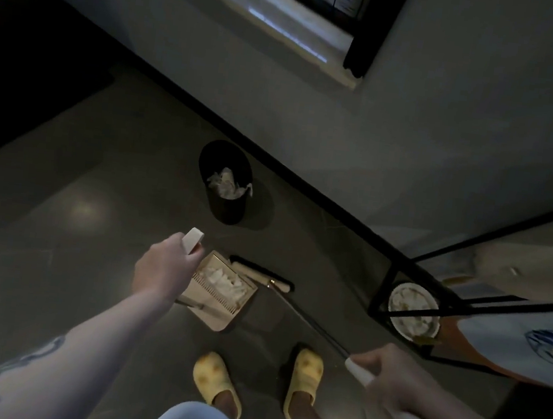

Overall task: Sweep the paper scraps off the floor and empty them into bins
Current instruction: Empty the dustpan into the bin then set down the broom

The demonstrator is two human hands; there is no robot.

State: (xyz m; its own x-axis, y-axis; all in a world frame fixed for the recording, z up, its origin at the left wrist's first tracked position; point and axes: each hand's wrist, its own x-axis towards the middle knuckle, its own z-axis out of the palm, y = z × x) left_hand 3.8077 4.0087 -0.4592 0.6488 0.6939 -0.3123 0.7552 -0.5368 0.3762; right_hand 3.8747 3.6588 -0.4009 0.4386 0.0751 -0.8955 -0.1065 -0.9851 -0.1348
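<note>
My left hand [161, 267] grips the white top of the dustpan handle [193, 240]. Below it the cream dustpan [222, 313] rests on the grey floor and holds white paper scraps [225, 281]. My right hand [387, 373] holds the white grip of the broom [358, 371]. The thin broom pole runs up-left to the broom head [262, 273], which lies on the floor just behind the dustpan. A black bin [225, 203] with crumpled white paper inside stands further ahead by the wall. A white bin [413, 309] with paper sits under a black frame at the right.
A black metal frame [432, 278] with a round table top [522, 340] stands at the right. The wall and dark skirting [273, 160] run diagonally behind the black bin. My feet in yellow slippers [217, 385] stand just below the dustpan.
</note>
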